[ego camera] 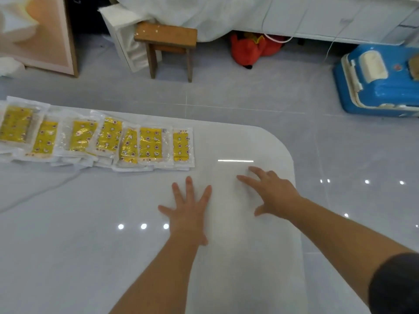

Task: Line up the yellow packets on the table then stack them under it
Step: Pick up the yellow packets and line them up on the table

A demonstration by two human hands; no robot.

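Several yellow packets (149, 143) in clear wrappers lie in an overlapping row along the far left part of the white table (260, 257). The rightmost packet (182, 145) ends the row near the table's middle. My left hand (189, 209) is spread flat over the tabletop, fingers straight, a short way in front of that row. My right hand (269, 192) hovers or rests with spread fingers near the table's rounded right corner. Neither hand holds anything.
Beyond the table on the grey tiled floor stand a small wooden stool (167, 45), a red plush toy (251, 49) and a blue toy car (381, 80). A framed board (52, 35) leans at the far left. White sheets cover furniture at the back.
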